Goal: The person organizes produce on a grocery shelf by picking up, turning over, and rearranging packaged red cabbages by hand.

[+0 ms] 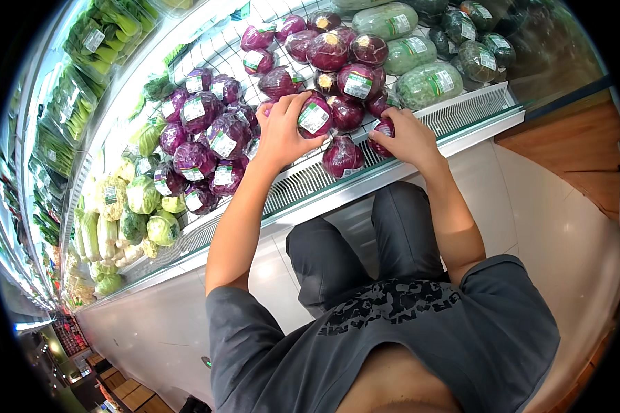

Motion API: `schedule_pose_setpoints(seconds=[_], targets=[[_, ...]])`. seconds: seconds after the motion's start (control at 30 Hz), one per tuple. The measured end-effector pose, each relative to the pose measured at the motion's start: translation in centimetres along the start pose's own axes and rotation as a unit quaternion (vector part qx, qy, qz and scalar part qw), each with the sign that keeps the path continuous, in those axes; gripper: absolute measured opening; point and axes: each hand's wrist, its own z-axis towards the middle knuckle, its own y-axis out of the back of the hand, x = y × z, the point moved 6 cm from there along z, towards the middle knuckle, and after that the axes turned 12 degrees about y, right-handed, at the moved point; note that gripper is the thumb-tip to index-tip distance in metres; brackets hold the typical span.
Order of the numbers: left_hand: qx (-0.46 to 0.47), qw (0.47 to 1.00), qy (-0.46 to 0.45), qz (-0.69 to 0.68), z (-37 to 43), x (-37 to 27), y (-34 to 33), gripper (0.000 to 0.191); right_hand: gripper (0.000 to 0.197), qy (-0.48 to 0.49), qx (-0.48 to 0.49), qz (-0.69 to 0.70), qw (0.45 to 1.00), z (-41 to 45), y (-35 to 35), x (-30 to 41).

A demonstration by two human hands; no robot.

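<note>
The fingers and thumb of my left hand (285, 131) are around a plastic-wrapped purple round eggplant (315, 117), its white and green label facing up. My right hand (405, 135) grips a smaller wrapped eggplant (381, 138) at the front edge of the display, partly hidden by my fingers. Between my hands, another wrapped eggplant (343, 157) rests against the front vent grille. Behind them rises a pile of wrapped eggplants (328, 51), several with pale cut ends showing. To the left of my left hand sits a heap of wrapped red cabbages (227, 135).
Wrapped pale green gourds (429, 85) and dark green squashes (478, 59) lie at the right. Green cabbages (143, 194) and cauliflower (110, 191) sit farther left. Packed leafy greens (103, 44) fill an upper shelf. A slotted vent grille (310, 186) edges the refrigerated case, with a wooden panel (563, 149) at right.
</note>
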Motion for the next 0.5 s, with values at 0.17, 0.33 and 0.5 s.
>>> schedule_pose_setpoints(seconds=[0.17,0.33,0.5], targets=[[0.018,1.000,-0.003,0.014,0.1,-0.6,-0.5,0.089,0.061,0.000,-0.005,-0.015,1.000,-0.3,0.3,0.7],[0.117,0.992,0.036,0.013,0.4,-1.0,-2.3,0.092,0.073,0.016,0.025,-0.035,0.999,-0.5,0.2,0.8],[0.151,0.986,0.059,-0.027,-0.1,-0.3,-2.3,0.094,0.057,0.077,-0.035,-0.080,0.993,1.1,2.5,3.8]])
